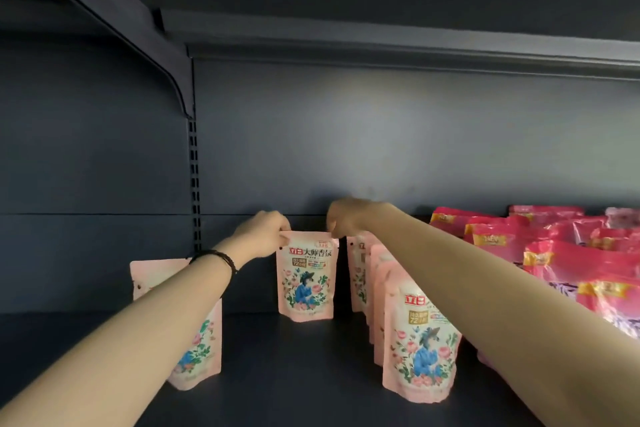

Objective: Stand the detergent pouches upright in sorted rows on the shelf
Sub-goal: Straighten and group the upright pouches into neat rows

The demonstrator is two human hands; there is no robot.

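A pale pink detergent pouch [306, 279] with a flower print stands upright near the back of the dark shelf [287, 374]. My left hand [263, 232] pinches its top left corner and my right hand [346, 218] pinches its top right corner. To its right a row of matching pink pouches [415, 343] runs from back to front. One more pink pouch [197, 340] stands at the left, partly hidden behind my left forearm.
Several magenta pouches [554, 253] lie heaped on the shelf at the right, behind my right arm. The shelf's back panel [381, 149] is close behind the held pouch. An upper shelf and its bracket [166, 55] hang overhead. Bare shelf lies between the left pouch and the row.
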